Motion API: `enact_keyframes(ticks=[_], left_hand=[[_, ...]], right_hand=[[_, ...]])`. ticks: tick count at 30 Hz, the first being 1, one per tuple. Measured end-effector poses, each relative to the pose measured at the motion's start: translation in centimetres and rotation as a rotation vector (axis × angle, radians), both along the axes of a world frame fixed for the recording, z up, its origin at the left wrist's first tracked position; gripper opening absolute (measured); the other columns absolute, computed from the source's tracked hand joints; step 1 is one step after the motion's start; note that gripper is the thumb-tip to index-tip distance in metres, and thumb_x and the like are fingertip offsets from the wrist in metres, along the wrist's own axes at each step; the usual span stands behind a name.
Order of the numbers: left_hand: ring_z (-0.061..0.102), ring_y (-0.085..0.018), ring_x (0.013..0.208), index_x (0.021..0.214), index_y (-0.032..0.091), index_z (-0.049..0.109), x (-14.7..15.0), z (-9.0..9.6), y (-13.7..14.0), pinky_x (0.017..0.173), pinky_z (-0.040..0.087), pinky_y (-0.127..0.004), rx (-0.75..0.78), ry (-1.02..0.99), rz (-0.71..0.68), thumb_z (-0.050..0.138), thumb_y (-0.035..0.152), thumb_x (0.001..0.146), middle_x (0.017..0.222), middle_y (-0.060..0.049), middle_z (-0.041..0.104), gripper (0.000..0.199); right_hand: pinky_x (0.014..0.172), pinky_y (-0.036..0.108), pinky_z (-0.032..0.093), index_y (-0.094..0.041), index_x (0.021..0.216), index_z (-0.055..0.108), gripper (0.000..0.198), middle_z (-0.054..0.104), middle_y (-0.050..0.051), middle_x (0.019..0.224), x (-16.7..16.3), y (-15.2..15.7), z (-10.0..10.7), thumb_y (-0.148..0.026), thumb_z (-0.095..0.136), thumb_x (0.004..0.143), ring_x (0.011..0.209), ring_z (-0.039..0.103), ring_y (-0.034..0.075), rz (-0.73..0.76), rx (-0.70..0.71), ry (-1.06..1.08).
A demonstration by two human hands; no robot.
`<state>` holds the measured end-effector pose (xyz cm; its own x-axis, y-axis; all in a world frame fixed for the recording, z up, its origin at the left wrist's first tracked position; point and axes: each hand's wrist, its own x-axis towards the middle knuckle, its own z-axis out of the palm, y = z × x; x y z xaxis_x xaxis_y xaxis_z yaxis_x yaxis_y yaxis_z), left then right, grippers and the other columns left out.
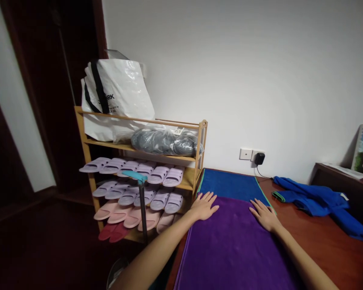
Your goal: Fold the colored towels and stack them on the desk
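A purple cloth (236, 241) lies spread over a blue cloth with green edging (230, 181), whose far end shows beyond it. My left hand (204, 206) rests flat with fingers spread on the purple cloth's far left corner. On the far right corner lies my right hand (263, 215), also flat with its fingers stretched out. Neither hand grips anything. Both cloths lie on a reddish-brown wooden table (323, 249). The near end of the purple cloth runs out of view.
Crumpled blue cloths (317, 197) lie on the table at right. Left of the table stands a wooden rack (201, 141) with rows of slippers (159, 174) and a white bag (121, 84). A thin pole with a blue top (142, 209) stands before it. A black plug (259, 158) sits in the wall.
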<state>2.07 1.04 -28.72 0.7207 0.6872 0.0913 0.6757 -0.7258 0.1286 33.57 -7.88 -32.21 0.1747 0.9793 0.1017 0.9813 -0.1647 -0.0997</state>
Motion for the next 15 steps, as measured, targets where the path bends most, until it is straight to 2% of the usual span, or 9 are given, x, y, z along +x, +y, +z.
enact_keyframes(ticks=[7,15], left_hand=[[0.013,-0.022,0.14,0.146,0.019,0.024,-1.9,0.3,-3.9,0.111,0.009,-0.048,0.003,-0.003,0.0,0.015,0.056,0.096,0.153,-0.007,0.02,0.063],[0.016,-0.023,0.14,0.145,0.021,0.027,-4.2,0.5,-8.9,0.111,0.01,-0.049,0.031,-0.038,0.008,0.021,0.053,0.096,0.151,-0.007,0.026,0.059]], right_hand=[[0.112,0.043,0.017,-0.029,0.142,0.03,0.067,0.024,0.002,0.15,-2.0,-4.2,0.2,-0.065,0.016,0.088,0.139,0.017,0.018,-0.008,0.003,0.012],[0.113,0.043,0.016,-0.031,0.142,0.028,0.069,0.022,-0.001,0.151,-4.4,-9.4,0.7,-0.068,0.015,0.086,0.14,0.015,0.017,0.001,0.005,0.039]])
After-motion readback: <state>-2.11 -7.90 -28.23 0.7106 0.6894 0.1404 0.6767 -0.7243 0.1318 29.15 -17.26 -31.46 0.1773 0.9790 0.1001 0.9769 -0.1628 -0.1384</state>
